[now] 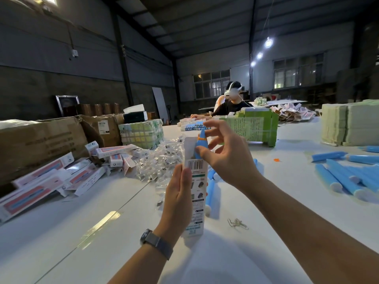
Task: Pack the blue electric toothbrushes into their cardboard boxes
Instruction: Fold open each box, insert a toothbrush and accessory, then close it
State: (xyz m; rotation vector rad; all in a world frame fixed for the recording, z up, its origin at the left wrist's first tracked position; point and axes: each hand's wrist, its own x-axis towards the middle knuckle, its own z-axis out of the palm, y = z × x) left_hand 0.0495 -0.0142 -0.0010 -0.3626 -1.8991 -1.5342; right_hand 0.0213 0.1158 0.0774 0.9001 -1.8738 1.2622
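My left hand (178, 193) grips a slim white cardboard box (196, 173) upright above the table, its barcode side towards me and its top flap open. A blue electric toothbrush (201, 143) with an orange ring sticks out of the box's open top. My right hand (223, 152) holds the toothbrush near the box mouth, thumb against its blue body and the other fingers spread above. Several more blue toothbrushes (344, 177) lie loose on the table at the right, and a few (210, 191) lie just behind the box.
Printed toothbrush boxes (51, 179) are heaped at the left beside brown cartons (41, 144). A pile of clear plastic bags (162, 158) lies centre-left. Green wrapped stacks (258, 128) stand at the far side, where another person (231, 103) sits. The white table (287, 201) has a small metal clip (238, 223).
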